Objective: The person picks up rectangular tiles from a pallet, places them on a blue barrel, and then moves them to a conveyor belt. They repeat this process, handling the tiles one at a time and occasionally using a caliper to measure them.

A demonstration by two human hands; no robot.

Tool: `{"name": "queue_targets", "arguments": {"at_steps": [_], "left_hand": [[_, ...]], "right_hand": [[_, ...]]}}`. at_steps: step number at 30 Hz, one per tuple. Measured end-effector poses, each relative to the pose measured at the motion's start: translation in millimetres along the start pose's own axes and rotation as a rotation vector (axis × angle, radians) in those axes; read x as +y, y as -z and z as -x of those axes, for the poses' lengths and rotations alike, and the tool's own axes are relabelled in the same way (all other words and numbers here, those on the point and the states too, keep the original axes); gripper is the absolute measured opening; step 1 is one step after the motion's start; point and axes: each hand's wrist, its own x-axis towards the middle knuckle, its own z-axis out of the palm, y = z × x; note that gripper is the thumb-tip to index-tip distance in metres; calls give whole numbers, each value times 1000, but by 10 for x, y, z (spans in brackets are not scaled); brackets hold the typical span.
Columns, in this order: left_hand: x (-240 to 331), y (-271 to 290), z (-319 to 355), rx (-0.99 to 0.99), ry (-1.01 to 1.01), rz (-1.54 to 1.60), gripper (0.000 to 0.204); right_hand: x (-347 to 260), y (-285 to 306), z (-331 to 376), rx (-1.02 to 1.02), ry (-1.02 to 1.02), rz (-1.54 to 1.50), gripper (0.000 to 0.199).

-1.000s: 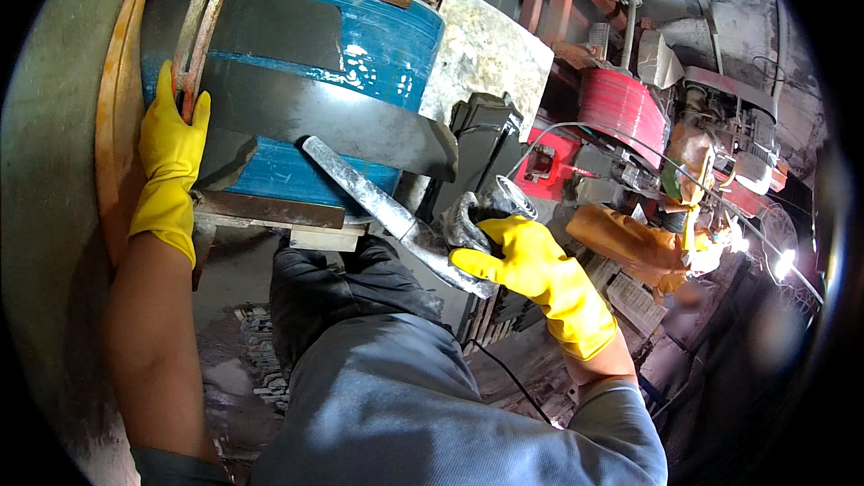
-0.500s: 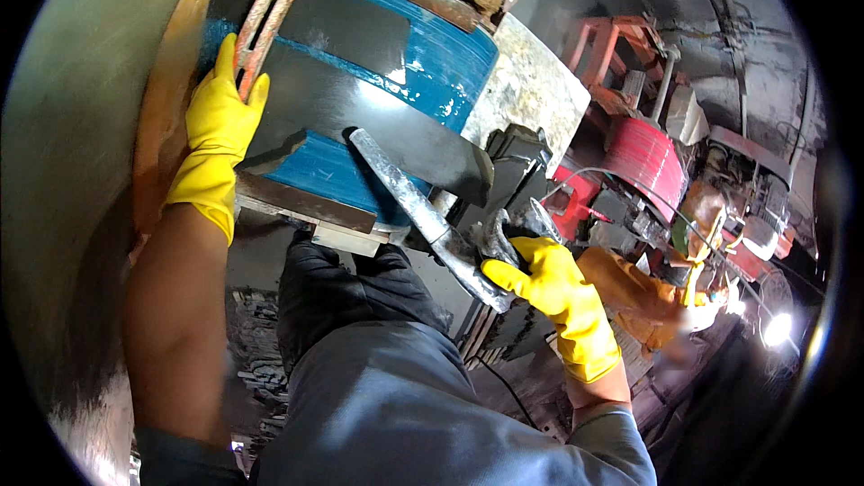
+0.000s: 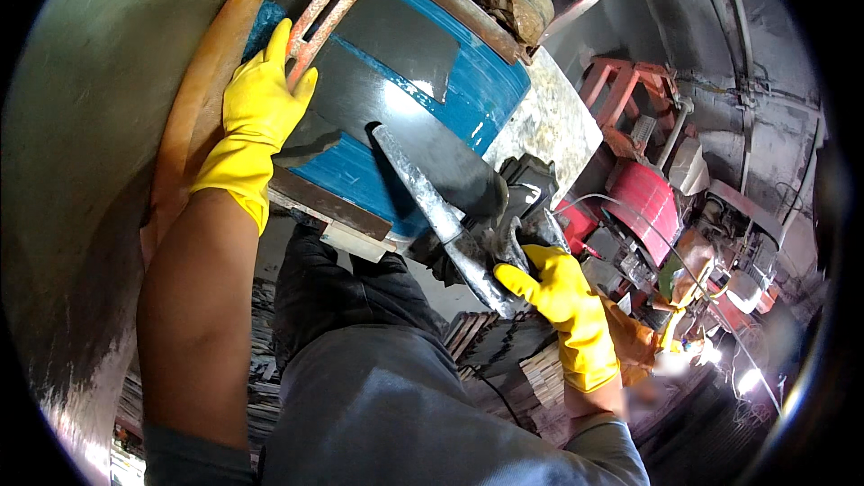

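Note:
My left hand [image 3: 263,97], in a yellow rubber glove, reaches over a curved blue surface [image 3: 490,99] partly covered by smooth dark-grey layers. Its thumb and index finger stand apart, beside the lower end of a rusty forked bar [image 3: 337,4]. At lower right my right hand [image 3: 565,292], also gloved in yellow, curls at a grey-smeared, irregular piece [image 3: 506,238]; what lies inside its fingers is hidden. Next to that hand a long pale-grey bar [image 3: 418,184] slants up and left over the dark layer [image 3: 373,85].
An orange-brown curved edge [image 3: 193,90] and a greenish wall [image 3: 81,117] flank my left arm. A mottled pale slab [image 3: 549,121] lies beyond the blue surface. Red machinery [image 3: 643,207], cables and a bright lamp [image 3: 749,382] are at right; stacked strips [image 3: 540,373] lie below.
The view has shifted, so the blue surface and forked bar appear farther right. Both hands keep about the same places against the things beside them.

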Motion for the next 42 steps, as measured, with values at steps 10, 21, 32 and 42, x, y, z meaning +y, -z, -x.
{"name": "queue_targets", "arguments": {"at_steps": [10, 21, 32, 42], "left_hand": [[-14, 127, 52, 0, 14, -35, 77], [-57, -24, 115, 0, 9, -1, 76], [-89, -2, 67, 8, 15, -3, 76], [-90, 16, 68, 17, 6, -7, 75]], "right_hand": [[-37, 2, -18, 18, 30, 45, 46], [-139, -11, 72, 75, -39, 65, 44], [-220, 29, 41, 24, -44, 60, 46], [-269, 38, 37, 46, -3, 90, 44]]}}
